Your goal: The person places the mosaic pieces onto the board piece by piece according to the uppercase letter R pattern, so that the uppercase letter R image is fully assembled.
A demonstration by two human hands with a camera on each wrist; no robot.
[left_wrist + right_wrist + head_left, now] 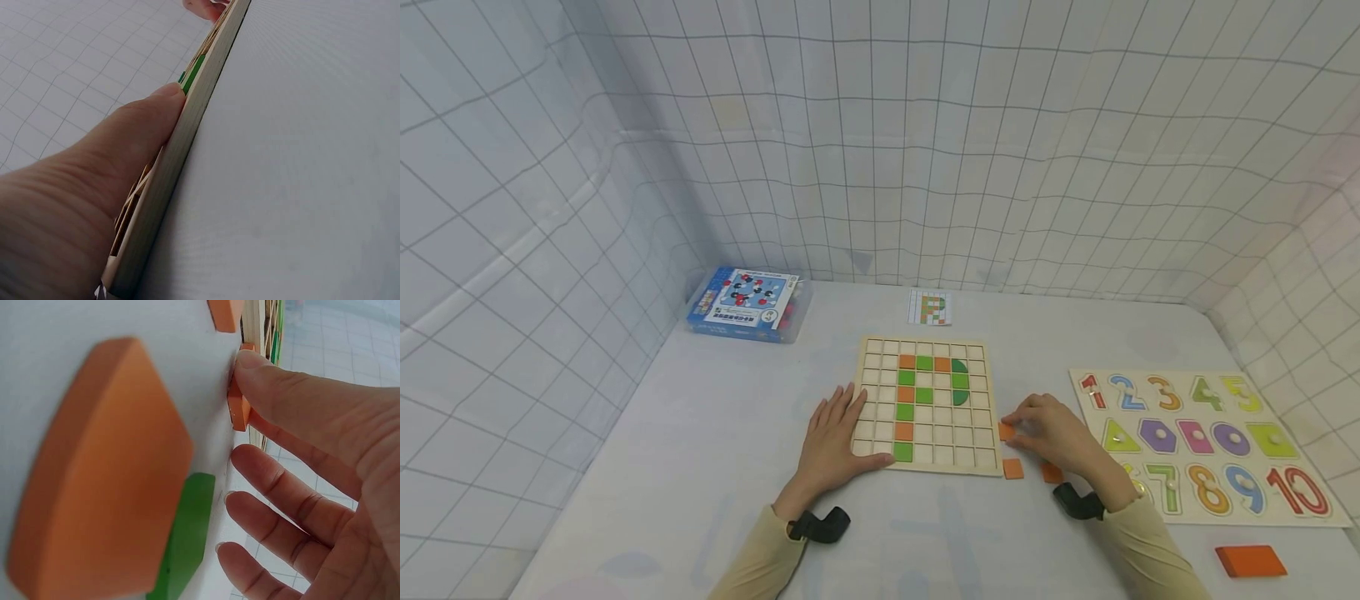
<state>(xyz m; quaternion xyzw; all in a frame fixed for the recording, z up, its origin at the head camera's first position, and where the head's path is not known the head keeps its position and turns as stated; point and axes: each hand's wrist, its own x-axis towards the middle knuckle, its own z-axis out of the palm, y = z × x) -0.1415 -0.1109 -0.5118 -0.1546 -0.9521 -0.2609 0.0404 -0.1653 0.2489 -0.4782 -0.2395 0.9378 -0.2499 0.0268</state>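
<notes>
A wooden grid board (940, 433) lies in the middle of the table, with orange and green tiles set in its cells. My left hand (831, 442) rests on its left side, fingers spread, the thumb lying along the near edge by a green square tile (903, 452). Just beyond the board's right edge, my right hand (1056, 433) pinches an orange square tile (237, 406) between thumb and index finger; the other fingers are loosely bent. One loose orange tile (1013, 469) lies at the board's near right corner. Another orange tile (112, 469) and a green tile (190, 531) lie below that hand.
A small pattern card (930, 307) lies behind the board. At the back left sits a clear and blue box (748, 304). To the right are a number and shape puzzle board (1195, 518) and an orange block (1251, 562). Grid-patterned cloth walls (880, 150) enclose the table.
</notes>
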